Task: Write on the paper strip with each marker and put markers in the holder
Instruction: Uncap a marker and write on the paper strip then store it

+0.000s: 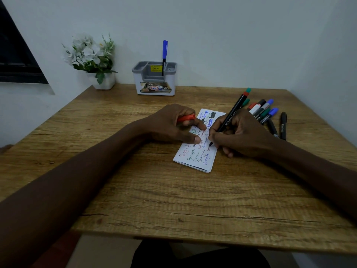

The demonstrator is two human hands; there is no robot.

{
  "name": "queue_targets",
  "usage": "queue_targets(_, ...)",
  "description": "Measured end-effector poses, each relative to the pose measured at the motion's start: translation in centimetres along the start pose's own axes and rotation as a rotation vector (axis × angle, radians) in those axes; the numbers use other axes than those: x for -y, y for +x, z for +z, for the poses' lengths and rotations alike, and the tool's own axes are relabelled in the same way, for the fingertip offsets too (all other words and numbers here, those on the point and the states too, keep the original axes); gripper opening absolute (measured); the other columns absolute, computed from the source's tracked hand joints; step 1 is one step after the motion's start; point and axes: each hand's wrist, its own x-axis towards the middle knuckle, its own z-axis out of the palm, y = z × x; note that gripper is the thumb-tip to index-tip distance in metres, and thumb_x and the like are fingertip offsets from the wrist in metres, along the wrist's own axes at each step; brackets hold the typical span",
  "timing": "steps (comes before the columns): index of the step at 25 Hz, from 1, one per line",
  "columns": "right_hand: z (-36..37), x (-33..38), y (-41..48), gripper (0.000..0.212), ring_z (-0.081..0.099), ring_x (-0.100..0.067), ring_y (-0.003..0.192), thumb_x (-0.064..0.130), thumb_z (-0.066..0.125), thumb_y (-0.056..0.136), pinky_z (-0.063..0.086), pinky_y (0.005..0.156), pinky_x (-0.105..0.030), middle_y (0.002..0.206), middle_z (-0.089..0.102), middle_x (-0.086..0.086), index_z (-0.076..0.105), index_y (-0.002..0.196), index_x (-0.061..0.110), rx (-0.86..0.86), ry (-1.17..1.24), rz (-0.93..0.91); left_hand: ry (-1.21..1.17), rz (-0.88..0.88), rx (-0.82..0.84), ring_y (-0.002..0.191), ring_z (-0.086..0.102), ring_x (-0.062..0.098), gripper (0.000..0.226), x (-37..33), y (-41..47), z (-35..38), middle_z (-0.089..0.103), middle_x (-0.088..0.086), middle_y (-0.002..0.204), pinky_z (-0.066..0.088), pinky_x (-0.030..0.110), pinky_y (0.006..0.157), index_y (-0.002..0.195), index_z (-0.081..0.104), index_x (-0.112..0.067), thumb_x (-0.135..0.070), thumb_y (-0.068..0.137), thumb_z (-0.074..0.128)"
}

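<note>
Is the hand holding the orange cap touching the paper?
Touching. The head view shows the left hand, gripping a small orange marker cap, with its thumb and forefinger lying on the white written-on paper strip.

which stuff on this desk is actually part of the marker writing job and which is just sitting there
Part of the job:
paper strip
marker gripped by the right hand, tip on the strip
red cap held in the left hand
loose markers beside the right hand
holder with a blue marker standing in it

Just lying about:
potted white flowers
dark window
</note>
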Motion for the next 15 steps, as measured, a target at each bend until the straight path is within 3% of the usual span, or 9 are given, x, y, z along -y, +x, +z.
queue_targets(5,0.06,0.02,0.04,0.013,0.059,-0.013,0.039,0.013,0.068,0.093,0.048,0.042,-0.021,0.055,0.067,-0.009,0.069,0.087,0.002,-0.017,-0.002,0.024,-0.001,-0.005,-0.018,0.097,0.069,0.01,0.04,0.19,0.19,0.04,0.075,-0.007,0.108,0.051,0.03,0.073,0.073,0.046,-0.02,-0.025,0.081,0.084)
queue_targets(9,0.1,-0.04,0.09,0.013,0.06,-0.013,0.039,0.016,0.068,0.093,0.048,0.042,-0.022,0.057,0.068,-0.01,0.069,0.089,0.003,-0.028,-0.002,0.053,0.005,-0.01,-0.017,0.085,0.067,0.012,0.032,0.21,0.2,0.03,0.075,-0.01,0.103,0.047,0.026,0.069,0.075,0.053,-0.021,-0.027,0.082,0.084)
queue_targets(10,0.08,-0.05,0.12,0.013,0.06,-0.013,0.039,0.017,0.068,0.093,0.049,0.042,-0.022,0.056,0.068,-0.01,0.069,0.089,0.004,-0.033,-0.003,0.062,0.005,-0.007,-0.017,0.08,0.065,0.007,0.027,0.22,0.17,0.05,0.073,-0.018,0.095,0.045,0.024,0.067,0.081,0.059,-0.015,-0.026,0.082,0.083)
queue_targets(12,0.04,-0.13,0.15,0.013,0.061,-0.013,0.04,0.016,0.068,0.092,0.049,0.043,-0.024,0.056,0.068,-0.009,0.069,0.089,0.003,-0.038,-0.002,0.072,0.003,-0.006,-0.007,0.073,0.061,-0.009,0.038,0.14,0.19,0.04,0.066,-0.034,0.079,0.04,0.012,0.064,0.099,0.065,0.006,-0.023,0.083,0.083)
queue_targets(15,-0.01,-0.04,0.1,0.013,0.06,-0.014,0.04,0.013,0.068,0.092,0.05,0.043,-0.024,0.055,0.067,-0.009,0.069,0.088,0.001,-0.025,-0.001,0.052,0.003,0.002,-0.009,0.074,0.061,-0.014,0.043,0.36,0.23,0.01,0.066,-0.036,0.079,0.04,0.008,0.063,0.1,0.061,0.012,-0.02,0.083,0.083)
